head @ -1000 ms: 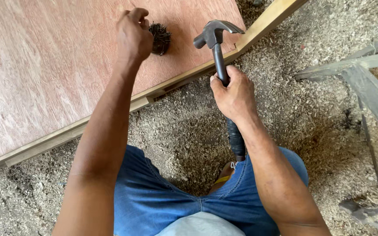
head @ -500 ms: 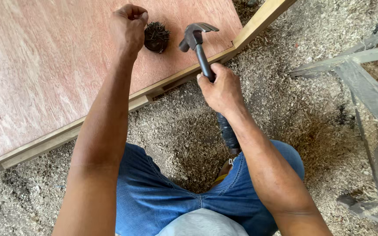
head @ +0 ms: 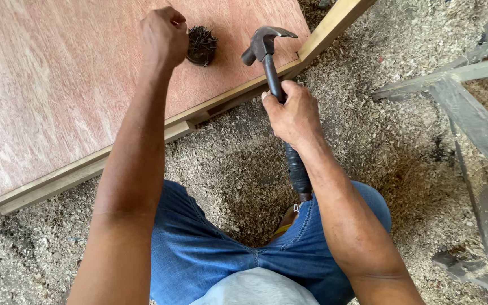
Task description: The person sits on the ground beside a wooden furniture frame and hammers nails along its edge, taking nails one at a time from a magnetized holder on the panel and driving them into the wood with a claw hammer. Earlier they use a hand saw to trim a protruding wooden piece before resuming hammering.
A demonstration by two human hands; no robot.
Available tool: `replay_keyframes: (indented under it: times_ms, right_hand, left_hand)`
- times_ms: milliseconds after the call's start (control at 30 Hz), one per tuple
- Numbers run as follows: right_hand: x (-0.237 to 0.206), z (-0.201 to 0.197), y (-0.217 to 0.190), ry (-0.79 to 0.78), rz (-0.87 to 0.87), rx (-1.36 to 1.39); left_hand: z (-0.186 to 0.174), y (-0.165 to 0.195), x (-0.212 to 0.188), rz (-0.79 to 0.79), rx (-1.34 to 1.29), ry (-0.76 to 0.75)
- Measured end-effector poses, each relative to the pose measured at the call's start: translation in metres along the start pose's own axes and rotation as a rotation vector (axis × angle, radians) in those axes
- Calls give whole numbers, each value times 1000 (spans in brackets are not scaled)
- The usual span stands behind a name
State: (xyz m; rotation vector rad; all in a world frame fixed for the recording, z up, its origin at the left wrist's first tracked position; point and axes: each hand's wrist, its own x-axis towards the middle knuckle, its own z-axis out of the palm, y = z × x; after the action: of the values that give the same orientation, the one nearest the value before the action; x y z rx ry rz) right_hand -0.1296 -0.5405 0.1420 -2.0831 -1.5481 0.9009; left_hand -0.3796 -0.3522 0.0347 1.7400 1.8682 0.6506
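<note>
My right hand (head: pixel 293 112) grips the dark handle of a claw hammer (head: pixel 266 48), whose head hangs just above the lower right part of a reddish plywood panel (head: pixel 57 85). My left hand (head: pixel 162 36) is curled over the panel beside a small dark pile of nails (head: pixel 201 45); its fingers are pinched together, and I cannot see what is in them. A pale wooden frame strip (head: pixel 199 113) runs along the panel's near edge.
Sawdust and wood shavings (head: pixel 368 130) cover the ground around my knees in blue jeans (head: pixel 210 248). A grey weathered wooden frame (head: pixel 470 113) lies at the right. The panel's right corner batten (head: pixel 334 22) is at the top.
The hammer and my right hand have moved left, over the panel edge. My left hand has stayed by the nail pile.
</note>
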Motion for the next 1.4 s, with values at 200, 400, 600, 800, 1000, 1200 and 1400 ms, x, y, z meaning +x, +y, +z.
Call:
replay_keyframes:
  times_ms: [200,400,600,800,1000,1200,1400]
  right_hand:
    - [-3,-1,7,21,-91,35]
    - [-9,-6,9,82,-145,27]
    - [-10,-23,12,2,24,20]
    - [-7,-45,22,191,-65,-40]
    - [-18,-45,35,189,-24,-85]
    - [-21,-28,38,171,-98,-118]
    - [-21,-30,34,241,-198,-102]
  left_hand:
    - [2,8,-4,-17,-40,-3]
    - [11,-3,6,351,94,493]
    - [23,22,-23,327,-365,179]
    - [70,81,-67,262,-490,-157]
    - [75,88,-74,296,-461,-184]
    - [79,73,-77,389,-299,-141]
    - [94,48,-72,430,-291,-163]
